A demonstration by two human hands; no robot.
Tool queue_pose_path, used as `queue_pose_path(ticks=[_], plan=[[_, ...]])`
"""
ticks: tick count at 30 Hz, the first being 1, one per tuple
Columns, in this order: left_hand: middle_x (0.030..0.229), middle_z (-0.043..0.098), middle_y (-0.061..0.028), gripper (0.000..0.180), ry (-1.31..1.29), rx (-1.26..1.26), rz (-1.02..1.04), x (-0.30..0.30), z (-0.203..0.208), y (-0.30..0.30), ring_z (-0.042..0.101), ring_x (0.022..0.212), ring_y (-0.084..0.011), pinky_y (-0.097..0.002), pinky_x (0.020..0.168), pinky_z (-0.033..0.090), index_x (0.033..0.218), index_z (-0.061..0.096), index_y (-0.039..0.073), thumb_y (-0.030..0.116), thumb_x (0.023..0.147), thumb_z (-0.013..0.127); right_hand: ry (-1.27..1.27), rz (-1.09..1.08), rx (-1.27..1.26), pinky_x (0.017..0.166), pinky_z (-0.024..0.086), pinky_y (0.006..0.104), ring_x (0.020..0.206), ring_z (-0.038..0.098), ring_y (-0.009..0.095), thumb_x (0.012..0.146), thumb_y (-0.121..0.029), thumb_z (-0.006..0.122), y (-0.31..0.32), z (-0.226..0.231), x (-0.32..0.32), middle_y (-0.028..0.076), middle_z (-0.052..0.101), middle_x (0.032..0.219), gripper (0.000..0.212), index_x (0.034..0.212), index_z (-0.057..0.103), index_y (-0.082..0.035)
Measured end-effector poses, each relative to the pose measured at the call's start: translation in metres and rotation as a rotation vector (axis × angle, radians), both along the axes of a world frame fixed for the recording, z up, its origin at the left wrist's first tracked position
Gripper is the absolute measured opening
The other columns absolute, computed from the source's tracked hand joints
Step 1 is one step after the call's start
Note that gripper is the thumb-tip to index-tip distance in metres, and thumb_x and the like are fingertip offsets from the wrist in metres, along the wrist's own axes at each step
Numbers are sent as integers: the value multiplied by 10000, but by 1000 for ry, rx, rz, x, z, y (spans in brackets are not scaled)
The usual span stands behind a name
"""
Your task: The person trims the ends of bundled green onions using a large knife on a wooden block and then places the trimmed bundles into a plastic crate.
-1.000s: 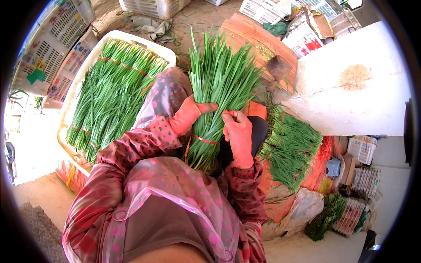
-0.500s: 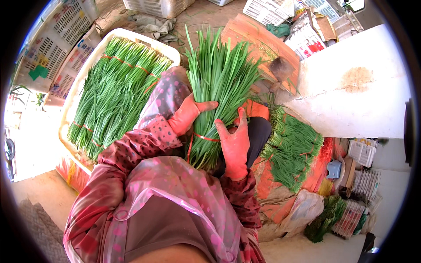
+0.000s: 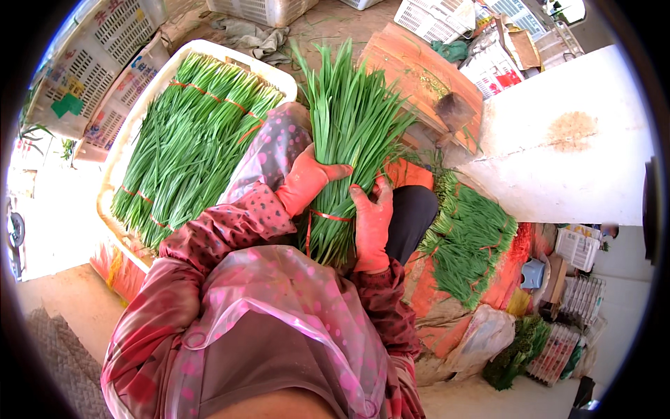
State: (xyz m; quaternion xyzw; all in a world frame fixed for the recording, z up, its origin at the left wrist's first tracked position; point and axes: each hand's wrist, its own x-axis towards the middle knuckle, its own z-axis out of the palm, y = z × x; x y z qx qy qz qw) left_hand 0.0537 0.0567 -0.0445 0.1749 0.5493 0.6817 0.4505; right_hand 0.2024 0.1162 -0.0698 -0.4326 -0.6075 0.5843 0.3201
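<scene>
A bundle of garlic chives (image 3: 352, 119) stands across my lap, its loose green tips pointing away from me. A thin red tie (image 3: 331, 216) runs round its near part. My left hand (image 3: 307, 180), in a coral rubber glove, is closed round the bundle's left side, thumb laid across the front. On the right side my right hand (image 3: 373, 225), gloved alike, grips the bundle with thumb and fingers; some fingertips are hidden behind the leaves. By my left knee, a cream crate (image 3: 105, 199) holds tied chive bundles (image 3: 192, 140) packed close together.
More chives (image 3: 471, 241) lie on orange sheeting at my right. Beyond them rises a white panel (image 3: 558, 133). A wooden board (image 3: 398, 63) lies ahead, with white crates (image 3: 436, 19) behind it. Tall slatted crates (image 3: 105, 70) stand at the far left.
My right hand has moved slightly up and its fingers have drawn in closer against the bundle. The left hand keeps its hold. The whole view has shifted a little.
</scene>
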Motion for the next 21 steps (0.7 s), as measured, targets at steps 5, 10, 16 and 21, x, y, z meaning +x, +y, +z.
queue_pose_path(ticks=[5,10,16,21], plan=[[1096,690,-117,471,21,0,27,-6,-5,-4,673,947,-205,-342,865,538,1226,574,-33,43,803,766,-650,12,350,880,509,330,995,649,235,872,-177,721,5,85,0,139,662,1159,553,1368,531,-22],[1068,691,-109,464,52,1,12,0,1,1,671,926,-203,-339,848,540,1216,567,-35,29,796,754,-112,69,372,751,542,350,811,692,228,879,-148,714,-8,72,-4,98,713,955,257,1127,685,-87],[1052,689,-104,447,85,-24,15,0,-3,-2,664,921,-193,-337,852,533,1198,568,-39,19,791,743,-630,188,353,723,520,347,773,686,253,854,-267,735,0,73,-21,120,701,875,365,1120,647,-32],[1049,689,-104,434,97,1,22,0,-9,-2,660,920,-186,-333,853,530,1181,579,-37,18,786,748,-648,180,314,738,525,392,813,695,305,859,-313,718,1,68,-21,97,719,876,346,1084,662,-56]])
